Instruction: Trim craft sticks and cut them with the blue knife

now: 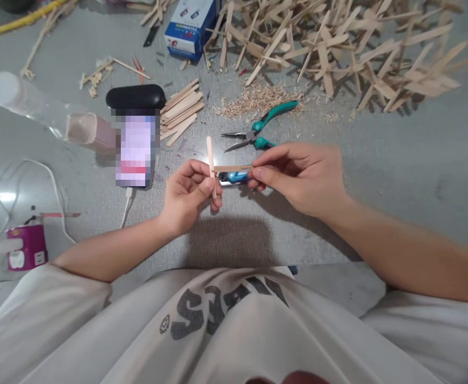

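Observation:
Pinched in my left hand (189, 194) is a wooden craft stick (209, 149), standing nearly upright in view. My right hand (298, 176) grips a second craft stick (231, 169) by its far end, thumb against fingers. That one runs sideways and its left end meets the first stick, forming a T; whether they are joined I cannot tell. Under the sticks lies a blue-handled tool (236, 177), partly hidden by my right fingers. Just beyond my right hand rest green-handled needle-nose pliers (252, 134), jaws apart.
A big heap of crossed craft sticks (330, 48) fills the back right, with wood chips (258, 100) before it. Loose sticks (182, 109), a black case (135, 97), a phone (135, 154) on a cable, a clear bottle (49, 114) and a blue box (191, 29) lie leftward.

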A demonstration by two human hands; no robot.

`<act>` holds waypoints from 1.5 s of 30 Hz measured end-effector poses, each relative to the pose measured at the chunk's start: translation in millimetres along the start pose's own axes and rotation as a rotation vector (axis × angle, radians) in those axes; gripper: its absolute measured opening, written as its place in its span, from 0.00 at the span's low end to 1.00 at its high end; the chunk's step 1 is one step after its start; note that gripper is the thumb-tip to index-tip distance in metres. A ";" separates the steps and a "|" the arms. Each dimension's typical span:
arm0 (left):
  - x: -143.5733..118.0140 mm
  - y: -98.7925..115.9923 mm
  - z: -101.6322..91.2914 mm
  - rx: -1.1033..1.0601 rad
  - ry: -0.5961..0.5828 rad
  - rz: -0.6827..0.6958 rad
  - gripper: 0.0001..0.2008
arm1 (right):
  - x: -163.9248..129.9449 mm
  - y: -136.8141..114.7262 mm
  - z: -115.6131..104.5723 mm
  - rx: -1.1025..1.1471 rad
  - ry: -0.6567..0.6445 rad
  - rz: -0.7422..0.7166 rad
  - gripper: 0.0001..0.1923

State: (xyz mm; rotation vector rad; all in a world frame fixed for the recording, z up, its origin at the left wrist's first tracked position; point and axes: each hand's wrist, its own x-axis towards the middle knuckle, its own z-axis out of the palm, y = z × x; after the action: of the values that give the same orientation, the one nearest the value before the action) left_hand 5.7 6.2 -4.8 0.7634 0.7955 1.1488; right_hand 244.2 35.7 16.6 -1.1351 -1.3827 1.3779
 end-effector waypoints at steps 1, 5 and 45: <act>-0.4 0.2 0.3 -0.006 -0.009 0.002 0.28 | -0.8 -0.2 0.8 -0.003 0.008 -0.008 0.14; -0.1 0.3 0.7 -0.015 -0.001 0.002 0.28 | -3.3 1.3 2.4 -0.029 0.012 -0.055 0.10; -3.5 -2.3 -6.4 0.050 -0.264 -0.254 0.29 | -23.9 -2.3 22.7 0.061 -0.105 0.090 0.08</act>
State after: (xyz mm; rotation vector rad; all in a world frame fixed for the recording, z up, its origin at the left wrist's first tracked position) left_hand 0.7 3.0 -9.5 0.8103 0.6782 0.7847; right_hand 227.2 7.3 18.9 -1.1095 -1.3674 1.5528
